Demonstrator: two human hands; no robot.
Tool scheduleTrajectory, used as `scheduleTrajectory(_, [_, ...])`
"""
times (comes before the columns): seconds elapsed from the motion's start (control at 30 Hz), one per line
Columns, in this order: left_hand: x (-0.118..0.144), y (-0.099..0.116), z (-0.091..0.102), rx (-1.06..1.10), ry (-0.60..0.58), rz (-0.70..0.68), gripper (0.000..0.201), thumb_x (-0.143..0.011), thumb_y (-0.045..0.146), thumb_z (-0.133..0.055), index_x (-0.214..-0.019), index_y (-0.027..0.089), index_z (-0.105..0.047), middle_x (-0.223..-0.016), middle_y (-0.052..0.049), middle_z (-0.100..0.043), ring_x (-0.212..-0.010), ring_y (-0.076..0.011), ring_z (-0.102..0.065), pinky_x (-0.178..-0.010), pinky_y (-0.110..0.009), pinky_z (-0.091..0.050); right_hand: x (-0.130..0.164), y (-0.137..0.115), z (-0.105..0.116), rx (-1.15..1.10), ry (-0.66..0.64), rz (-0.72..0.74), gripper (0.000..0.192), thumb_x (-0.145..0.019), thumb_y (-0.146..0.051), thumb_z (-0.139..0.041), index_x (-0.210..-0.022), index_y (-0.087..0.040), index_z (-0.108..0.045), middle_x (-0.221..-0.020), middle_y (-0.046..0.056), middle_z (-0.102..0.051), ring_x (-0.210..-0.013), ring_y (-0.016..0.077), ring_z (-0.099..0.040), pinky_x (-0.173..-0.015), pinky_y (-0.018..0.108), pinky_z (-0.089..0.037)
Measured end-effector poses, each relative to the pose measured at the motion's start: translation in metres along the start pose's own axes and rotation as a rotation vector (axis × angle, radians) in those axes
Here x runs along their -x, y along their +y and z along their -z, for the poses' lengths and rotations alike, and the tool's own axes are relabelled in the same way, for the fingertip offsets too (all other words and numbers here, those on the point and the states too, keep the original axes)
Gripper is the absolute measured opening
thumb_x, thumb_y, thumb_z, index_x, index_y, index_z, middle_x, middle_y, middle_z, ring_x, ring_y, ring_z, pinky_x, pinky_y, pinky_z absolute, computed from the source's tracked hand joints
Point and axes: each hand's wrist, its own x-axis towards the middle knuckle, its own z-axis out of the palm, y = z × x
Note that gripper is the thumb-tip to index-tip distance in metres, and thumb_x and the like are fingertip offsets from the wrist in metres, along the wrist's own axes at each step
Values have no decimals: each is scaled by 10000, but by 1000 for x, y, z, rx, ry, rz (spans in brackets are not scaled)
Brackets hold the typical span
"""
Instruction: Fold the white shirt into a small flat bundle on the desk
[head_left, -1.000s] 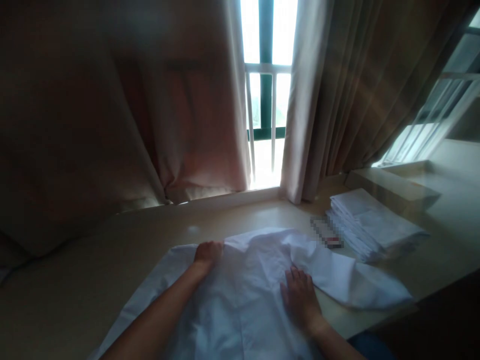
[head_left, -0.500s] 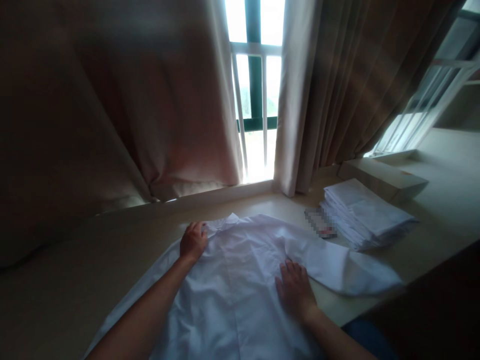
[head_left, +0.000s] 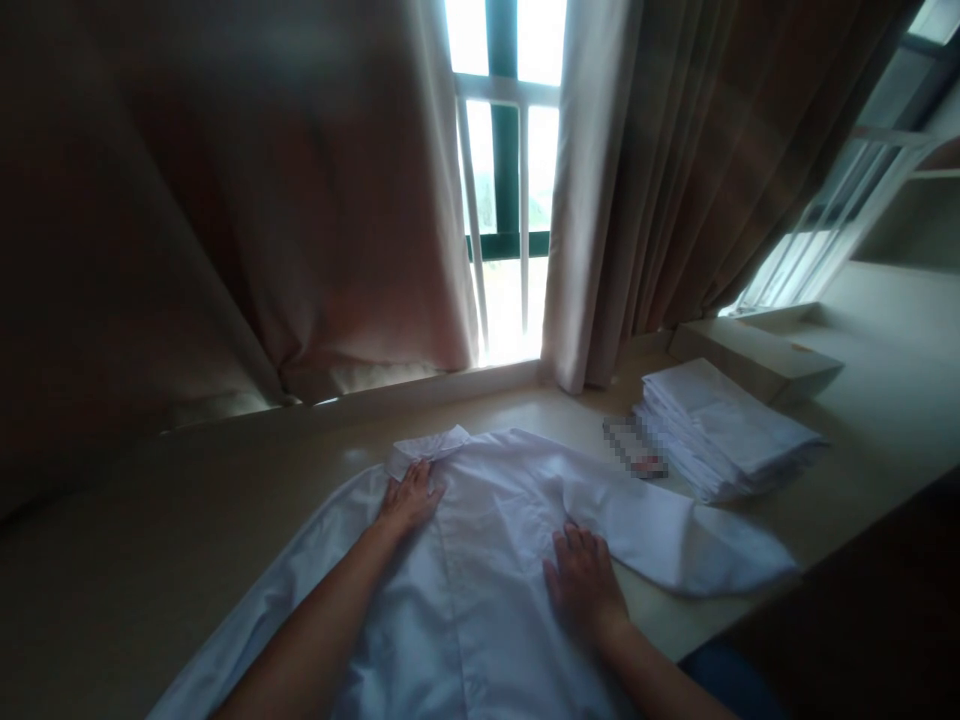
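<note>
A white shirt (head_left: 487,560) lies spread flat on a cream tabletop (head_left: 150,540), its collar (head_left: 427,446) toward the window. My left hand (head_left: 409,497) rests flat on the shirt just below the collar, fingers apart. My right hand (head_left: 583,583) lies flat on the shirt's right side, next to the sleeve (head_left: 697,545) that stretches out to the right. Neither hand grips the cloth.
A stack of folded white cloths (head_left: 724,427) sits at the right, with a small blurred item (head_left: 634,447) beside it. Behind it lies a flat box (head_left: 754,355). Curtains (head_left: 315,200) hang at the back around a barred window (head_left: 506,170). The table's front edge runs at lower right.
My left hand let go of the collar area and now lies flat below it, with the collar laid out. The right hand stayed almost in place.
</note>
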Motion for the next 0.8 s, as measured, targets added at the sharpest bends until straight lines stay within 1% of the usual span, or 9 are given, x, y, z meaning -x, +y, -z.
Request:
scheduleTrajectory(0.13, [-6, 10, 12, 2, 79, 22, 500, -903, 368, -335, -1332, 143, -460, -1396, -167, -493, -1368, -266, -359, -1139, -487, -205, -2, 1, 1, -5, -26, 1, 426, -960, -413, -359, -1282, -205, -543, -1353, 125, -527, -1264, 301, -411, -1096, 476, -194])
scheduleTrajectory(0.23, [-12, 22, 19, 6, 135, -17, 523, -934, 339, -276, -1410, 149, -377, -1478, -168, -394, -1416, -238, -270, -1158, -435, -176, -3, 2, 0, 2, -47, 3, 430, -954, -425, -367, -1277, -206, -548, -1357, 126, -525, -1261, 307, -415, -1093, 478, -194])
scheduleTrajectory(0.37, [-23, 35, 16, 25, 27, -121, 505, -877, 509, -441, -1339, 314, -498, -1464, -61, -455, -1381, -262, -346, -1131, -491, -225, -2, 2, -1, 4, -35, 3, 444, -958, -434, -354, -1294, -208, -537, -1358, 122, -526, -1269, 305, -406, -1096, 478, -187])
scheduleTrajectory(0.43, [-25, 38, 14, 32, -10, -129, 514, -848, 562, -467, -1296, 323, -546, -1433, -61, -495, -1352, -287, -390, -1101, -535, -260, -2, 2, -2, 3, -27, 5, 442, -959, -432, -351, -1291, -207, -538, -1358, 120, -526, -1268, 302, -405, -1096, 474, -192])
scheduleTrajectory(0.53, [-13, 36, 14, 37, 48, -105, 561, -904, 541, -356, -1382, 266, -461, -1498, -94, -403, -1414, -278, -287, -1125, -539, -216, -1, 2, -1, 6, -18, 4, 437, -961, -422, -351, -1289, -202, -538, -1356, 121, -525, -1268, 300, -402, -1097, 471, -194])
scheduleTrajectory(0.6, [10, 23, 16, 32, 118, -101, 555, -928, 490, -312, -1394, 217, -442, -1518, -104, -367, -1433, -247, -245, -1156, -483, -191, -1, 2, 0, 4, -18, 6, 432, -961, -418, -357, -1285, -198, -540, -1352, 124, -525, -1261, 299, -406, -1093, 469, -200])
scheduleTrajectory(0.67, [44, -6, 17, 4, 203, -113, 509, -922, 449, -343, -1330, 193, -507, -1487, -105, -412, -1414, -225, -288, -1164, -417, -213, -1, 2, 1, -1, -18, 8, 430, -960, -416, -362, -1282, -195, -543, -1351, 126, -523, -1256, 299, -409, -1090, 469, -202])
scheduleTrajectory(0.73, [85, -53, 18, -71, 268, -106, 470, -908, 426, -367, -1275, 198, -554, -1434, -101, -473, -1384, -210, -343, -1159, -375, -244, -1, 2, 1, -3, -21, 12, 432, -958, -418, -369, -1284, -194, -542, -1354, 130, -520, -1257, 301, -408, -1091, 471, -197])
scheduleTrajectory(0.8, [127, -111, 20, -185, 260, -41, 440, -885, 421, -392, -1214, 216, -600, -1414, -103, -492, -1374, -230, -356, -1155, -391, -250, 0, 2, 1, 1, -22, 13, 434, -955, -417, -376, -1286, -189, -541, -1356, 135, -518, -1261, 306, -405, -1091, 477, -191])
